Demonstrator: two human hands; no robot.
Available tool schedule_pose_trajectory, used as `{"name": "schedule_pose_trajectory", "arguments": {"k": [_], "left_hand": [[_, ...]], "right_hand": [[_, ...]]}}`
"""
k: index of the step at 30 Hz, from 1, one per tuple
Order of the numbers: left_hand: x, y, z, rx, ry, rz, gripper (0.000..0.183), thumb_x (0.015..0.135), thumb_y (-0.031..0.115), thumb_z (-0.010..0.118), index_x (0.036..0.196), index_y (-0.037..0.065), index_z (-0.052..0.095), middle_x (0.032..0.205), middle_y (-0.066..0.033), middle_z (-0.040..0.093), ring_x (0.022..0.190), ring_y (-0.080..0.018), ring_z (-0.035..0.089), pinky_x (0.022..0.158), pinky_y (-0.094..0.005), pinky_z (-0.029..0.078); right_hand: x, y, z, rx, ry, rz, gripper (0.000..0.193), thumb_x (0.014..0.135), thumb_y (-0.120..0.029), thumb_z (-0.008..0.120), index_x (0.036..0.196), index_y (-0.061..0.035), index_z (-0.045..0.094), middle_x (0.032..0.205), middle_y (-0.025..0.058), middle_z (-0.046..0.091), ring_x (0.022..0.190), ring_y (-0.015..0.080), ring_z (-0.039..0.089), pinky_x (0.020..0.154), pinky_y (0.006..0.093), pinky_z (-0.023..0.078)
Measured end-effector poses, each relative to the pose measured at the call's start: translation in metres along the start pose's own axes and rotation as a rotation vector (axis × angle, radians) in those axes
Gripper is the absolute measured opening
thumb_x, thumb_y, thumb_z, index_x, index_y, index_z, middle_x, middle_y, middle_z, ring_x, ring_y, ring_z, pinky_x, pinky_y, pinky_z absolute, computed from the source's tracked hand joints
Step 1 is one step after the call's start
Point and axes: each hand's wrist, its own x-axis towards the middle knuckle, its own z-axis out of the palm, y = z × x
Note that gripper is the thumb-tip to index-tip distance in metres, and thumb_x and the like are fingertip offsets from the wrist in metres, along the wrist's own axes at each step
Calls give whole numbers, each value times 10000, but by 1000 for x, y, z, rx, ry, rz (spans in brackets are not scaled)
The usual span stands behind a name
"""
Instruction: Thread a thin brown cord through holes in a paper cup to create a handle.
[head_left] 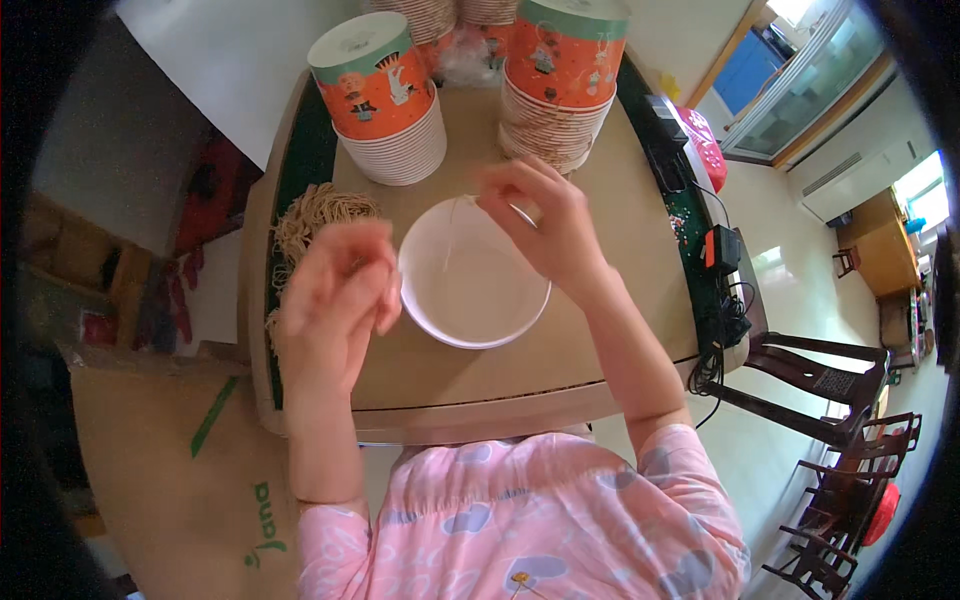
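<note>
A round white paper tub stands with its mouth up on the table in front of me. My right hand is over its far right rim, fingers pinched together and blurred; what they hold, if anything, is too small to make out. A thin pale strand shows faintly inside the tub near those fingertips. Beside the tub's left rim, my left hand is curled closed and smeared by motion, its contents hidden. Behind that hand lies a loose bundle of beige string.
Upside-down stacks of orange-and-green paper tubs stand at the back left and back right, with clear plastic between more stacks. Black cables lie along the table's right edge. A cardboard box is at lower left, wooden chairs at right.
</note>
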Motion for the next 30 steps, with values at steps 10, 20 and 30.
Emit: {"name": "schedule_pose_trajectory", "arguments": {"k": [10,20,30], "left_hand": [[-87,-31,-1,64,15,132,199,898,124,592,1019,-31,628,1052,-161,571,928,-245,629,836,-346,515],[-68,-71,2,1476,-92,438,328,792,30,657,1112,95,627,1131,-72,592,1129,-247,544,997,-476,395],[3,-91,18,1259,-114,231,254,790,9,646,1040,56,635,889,-134,660,845,-293,641,741,-377,505]], "right_hand": [[-144,-65,39,591,-474,334,167,870,-80,618,1030,-35,627,763,127,646,642,172,633,588,332,500],[-193,-32,29,278,-208,420,185,885,-63,592,1044,15,644,953,152,657,854,270,648,742,333,527],[-177,-57,3,496,-13,-78,144,883,73,490,984,35,586,925,175,655,861,289,647,741,363,527]]}}
